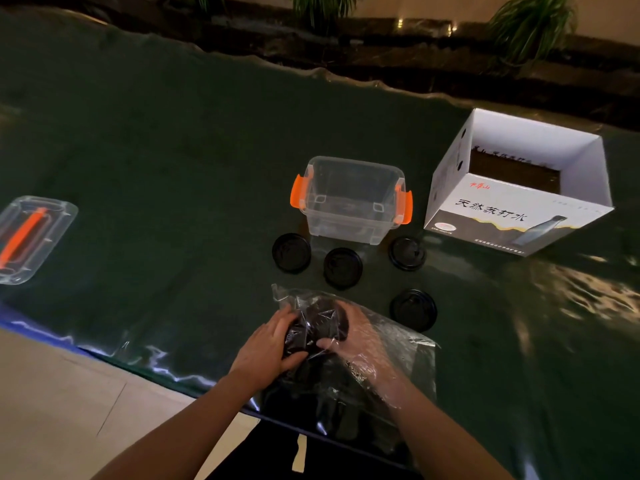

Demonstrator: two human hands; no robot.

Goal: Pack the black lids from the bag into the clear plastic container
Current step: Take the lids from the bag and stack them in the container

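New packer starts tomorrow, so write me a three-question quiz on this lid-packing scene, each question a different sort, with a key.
1. True or false: the clear plastic container with orange latches has its cover on.
2. How many black lids lie loose on the dark green table cover?
3. Where is the right hand? A) inside the clear plastic bag B) in the white cardboard box C) on the container's cover

Key
1. False: it is open; the cover lies far to the left.
2. Four.
3. A; the left hand grips the bag from outside.
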